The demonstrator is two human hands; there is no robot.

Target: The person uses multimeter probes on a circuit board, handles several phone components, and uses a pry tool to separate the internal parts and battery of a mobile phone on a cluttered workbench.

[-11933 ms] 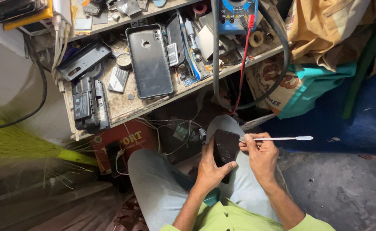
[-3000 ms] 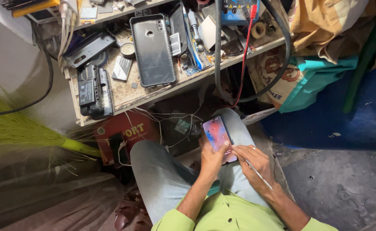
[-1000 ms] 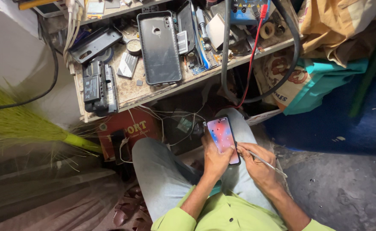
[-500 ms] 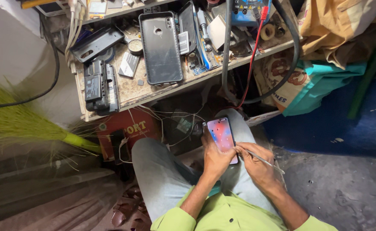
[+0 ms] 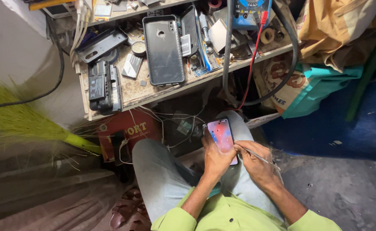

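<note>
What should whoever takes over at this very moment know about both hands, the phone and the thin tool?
Left hand: wrapped around the slim smartphone with a lit pink-and-blue screen, held over the lap.
Right hand: pinching a thin white stick tool, fingertips at the phone's right edge.
Done: the phone's screen is on and faces up.
Left: cannot tell what the screen shows.
Nearby: the cluttered wooden workbench carries a grey phone back cover and a blue multimeter with a red lead.

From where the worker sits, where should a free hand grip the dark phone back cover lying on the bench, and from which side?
Probably by the long side edges of the phone back cover, coming from above: it lies flat, with clutter close beside it on the bench.
</note>
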